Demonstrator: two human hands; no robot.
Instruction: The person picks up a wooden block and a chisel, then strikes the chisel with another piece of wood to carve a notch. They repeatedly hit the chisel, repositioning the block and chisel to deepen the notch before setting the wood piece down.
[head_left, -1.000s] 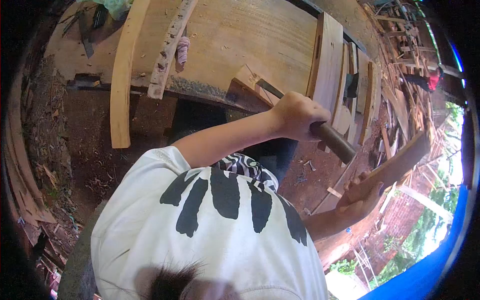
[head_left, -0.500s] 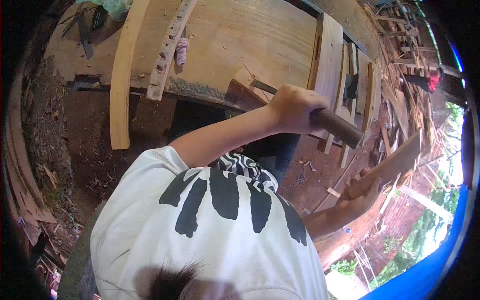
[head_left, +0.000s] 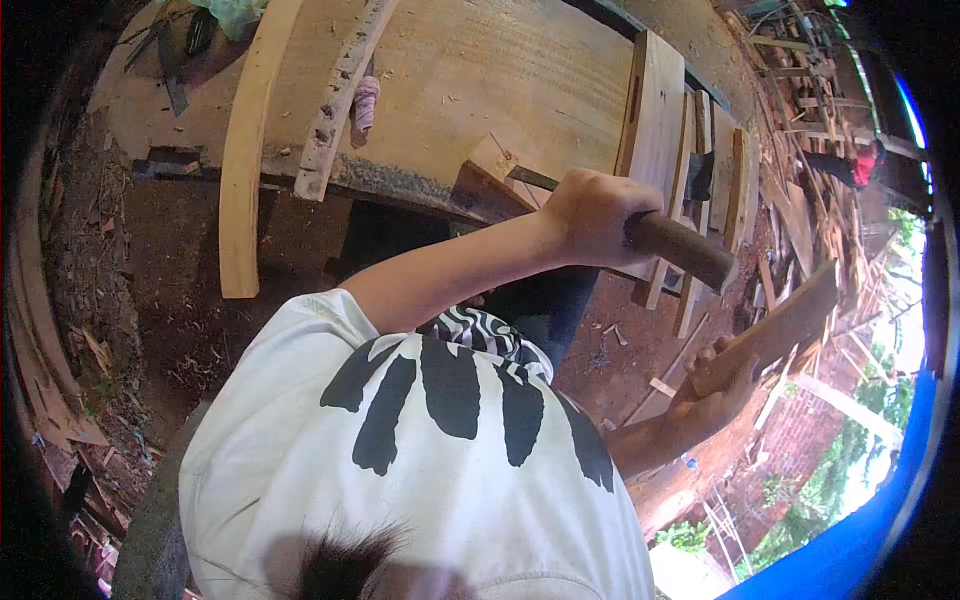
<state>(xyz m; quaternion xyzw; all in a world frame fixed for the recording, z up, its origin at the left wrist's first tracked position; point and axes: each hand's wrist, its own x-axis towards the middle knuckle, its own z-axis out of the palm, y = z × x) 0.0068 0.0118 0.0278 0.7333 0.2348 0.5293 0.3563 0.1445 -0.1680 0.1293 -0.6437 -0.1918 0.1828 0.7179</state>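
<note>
My left hand (head_left: 602, 217) is wrapped around a chisel with a thick brown wooden handle (head_left: 688, 250). Its dark blade (head_left: 533, 178) slants away to the upper left, the tip overlapping a short wooden block (head_left: 492, 178) at the bench edge. Lower on the right, my right hand (head_left: 718, 380) grips a flat wooden bat (head_left: 785, 325), whose broad end points up and outward, close to the butt of the chisel handle. Part of the left fingers is hidden behind the hand.
A wide wooden bench (head_left: 500, 80) spans the top. A pale beam (head_left: 248, 160) and a pitted strip (head_left: 335, 110) overhang its edge, beside a pink thread roll (head_left: 366, 103). Planks (head_left: 655, 110) lie right. Scrap wood (head_left: 800, 200) and a person in red (head_left: 862, 165) are farther off.
The left hand and chisel have shifted slightly right, and the handle's butt sits a little nearer the bat. The right hand stays about where it was, its grip unchanged.
</note>
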